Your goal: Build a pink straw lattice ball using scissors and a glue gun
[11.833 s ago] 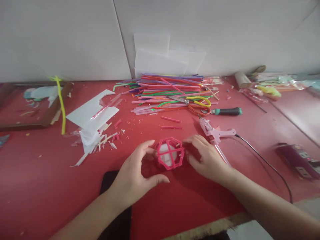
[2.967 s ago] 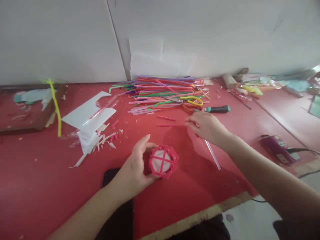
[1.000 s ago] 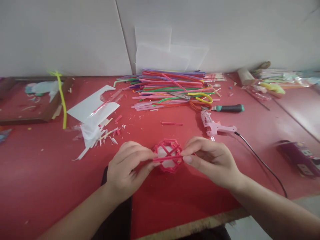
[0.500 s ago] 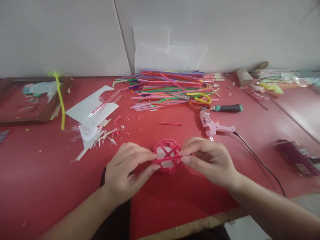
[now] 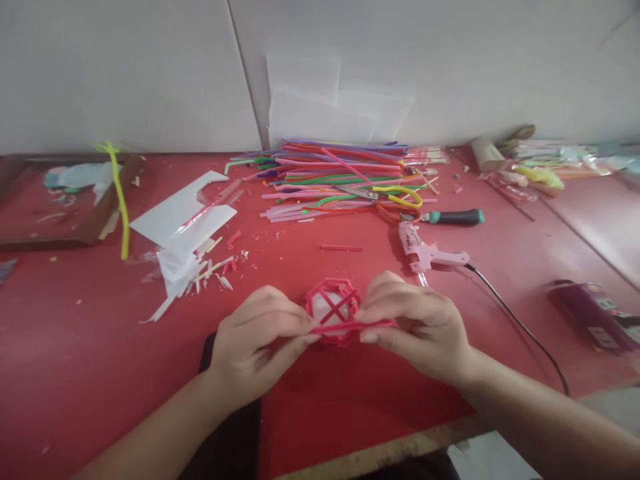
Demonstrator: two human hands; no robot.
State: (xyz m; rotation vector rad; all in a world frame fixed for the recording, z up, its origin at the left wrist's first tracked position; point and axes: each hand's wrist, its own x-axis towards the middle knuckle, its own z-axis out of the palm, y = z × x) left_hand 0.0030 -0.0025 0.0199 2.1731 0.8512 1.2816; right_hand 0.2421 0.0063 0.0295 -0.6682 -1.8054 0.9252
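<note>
A thin pinkish-red straw is stretched level between my two hands. Its left end is pinched between the thumb and fingers of my left hand. My right hand pinches it further right, and a short piece sticks out past the fingers. Just behind the straw sits a small many-sided red frame built of similar pieces, with crossed bars over a whitish base. The straw hides part of its near side; whether they touch, I cannot tell. A short loose red straw piece lies beyond.
Behind lie a heap of coloured straws, scissors and a green-black handled tool. A pink glue gun with a black cord is at right. White paper and scraps lie left, near a brown-framed tray. A purple object rests far right.
The straw has come slightly toward me and now lies more level. My right fingers have shifted along it, so more of its right end shows. The frame has stayed put.
</note>
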